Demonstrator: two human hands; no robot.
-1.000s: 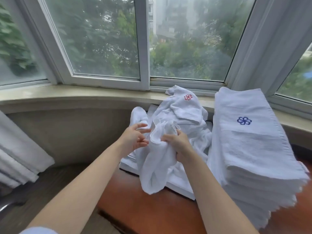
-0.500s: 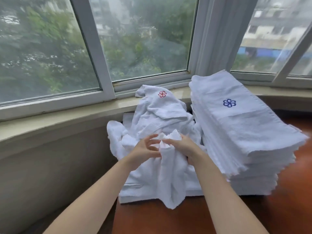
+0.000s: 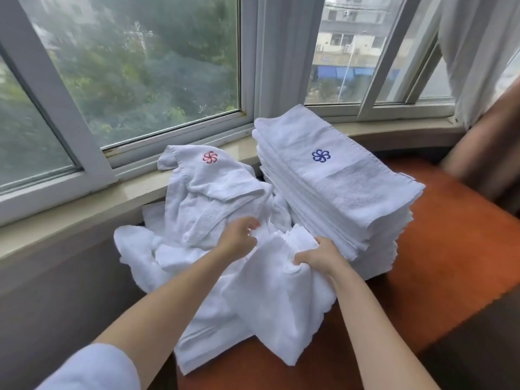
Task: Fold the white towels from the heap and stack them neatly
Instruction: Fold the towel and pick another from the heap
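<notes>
A loose heap of white towels (image 3: 202, 204) leans against the window sill, its top towel marked with a red flower. To its right stands a tall stack of folded white towels (image 3: 337, 192) with a blue flower on top. My right hand (image 3: 318, 256) grips the bunched upper edge of a crumpled white towel (image 3: 281, 311) that hangs down over the front of the heap. My left hand (image 3: 239, 237) pinches the same towel's edge a little further left and back. Both hands sit close together in front of the heap.
Heap and stack rest on a reddish-brown wooden table (image 3: 450, 249). The beige window sill (image 3: 84, 212) and window frames run behind them. A white curtain (image 3: 472, 52) and a brown drape hang at the right.
The view has swung to the right and closer. My hands have drawn slightly apart along the towel's bunched edge, the right one lower and nearer the folded stack.
</notes>
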